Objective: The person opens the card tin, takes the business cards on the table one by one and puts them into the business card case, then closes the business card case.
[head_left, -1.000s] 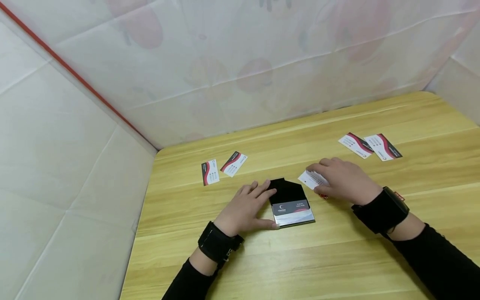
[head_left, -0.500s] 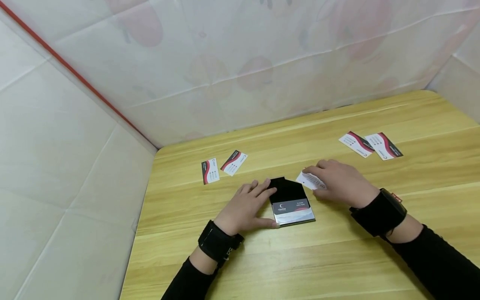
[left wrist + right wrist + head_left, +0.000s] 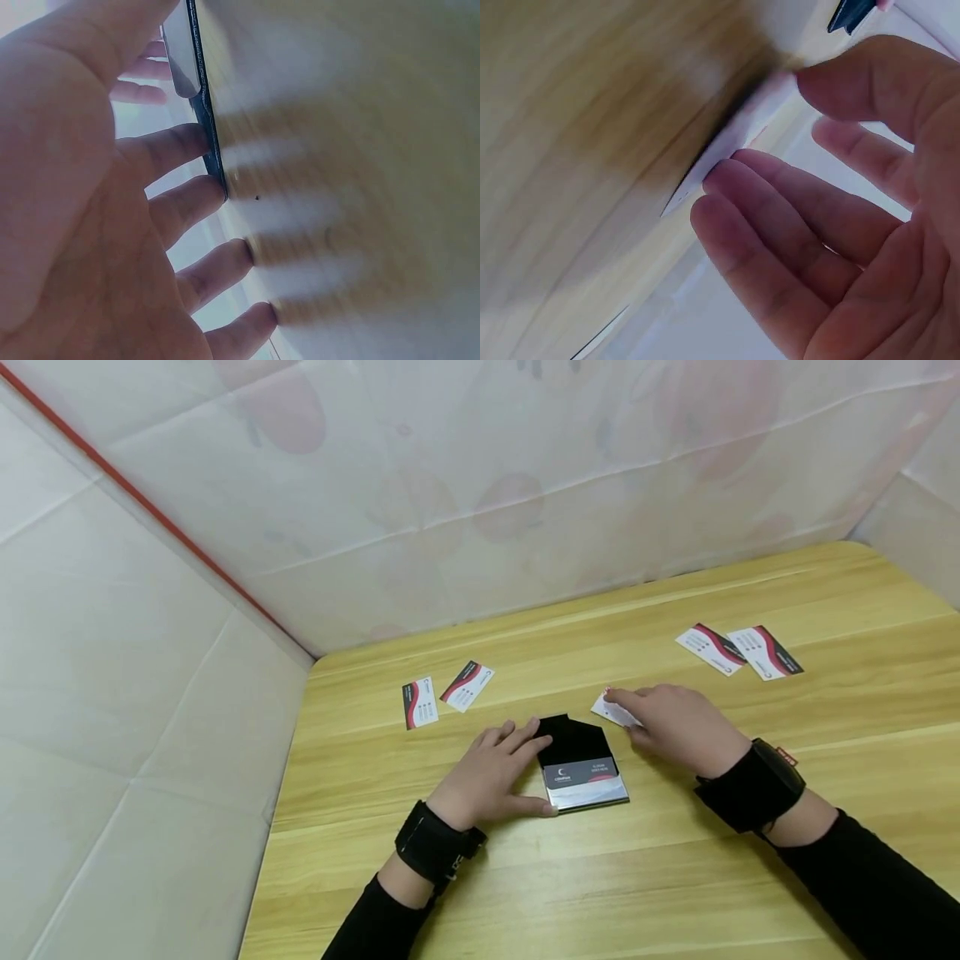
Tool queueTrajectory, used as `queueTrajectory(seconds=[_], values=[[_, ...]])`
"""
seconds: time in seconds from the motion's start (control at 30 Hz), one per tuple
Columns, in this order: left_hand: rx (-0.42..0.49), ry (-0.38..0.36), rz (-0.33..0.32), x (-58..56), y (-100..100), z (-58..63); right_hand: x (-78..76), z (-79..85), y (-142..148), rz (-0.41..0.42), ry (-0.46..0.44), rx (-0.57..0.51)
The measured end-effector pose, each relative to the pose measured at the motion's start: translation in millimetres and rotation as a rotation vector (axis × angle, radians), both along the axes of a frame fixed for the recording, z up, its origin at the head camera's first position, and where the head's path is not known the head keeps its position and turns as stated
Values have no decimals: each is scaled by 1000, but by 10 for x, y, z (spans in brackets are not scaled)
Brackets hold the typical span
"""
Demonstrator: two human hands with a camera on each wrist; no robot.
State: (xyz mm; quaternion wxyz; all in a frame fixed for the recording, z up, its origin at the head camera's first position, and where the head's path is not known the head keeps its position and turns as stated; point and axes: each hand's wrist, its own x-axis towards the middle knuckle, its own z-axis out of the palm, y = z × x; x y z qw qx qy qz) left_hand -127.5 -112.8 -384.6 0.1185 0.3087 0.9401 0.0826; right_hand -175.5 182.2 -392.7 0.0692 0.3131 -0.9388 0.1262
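Note:
A black card holder (image 3: 576, 742) lies unfolded on the table in the head view, with a grey and white business card in its silver-edged lower half. My left hand (image 3: 483, 781) rests along its left side, fingertips on the black flap and thumb at the near corner. The left wrist view shows those fingers (image 3: 184, 202) extended against the dark edge. Right of the holder, my right hand (image 3: 682, 725) pinches a white business card (image 3: 613, 710) between thumb and fingers. Part of this card is hidden under the hand; in the right wrist view it appears tilted against the tabletop.
Two separate business cards, one upright (image 3: 420, 702) and one slanted (image 3: 467, 686), lie at the back left. At the back right, one card (image 3: 711, 648) overlaps another card (image 3: 765, 652). White sheeting (image 3: 480, 527) stands behind the wooden table (image 3: 525, 893) and along its left side.
My right hand has shifted slightly left, and the card under it now shows less of its surface. My left hand and the card holder have stayed put.

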Motion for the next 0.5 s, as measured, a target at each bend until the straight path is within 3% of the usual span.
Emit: queueTrajectory(seconds=[0.5], values=[[-1,8,-7,5,7,15,8,114,-5,-48,-35,13]])
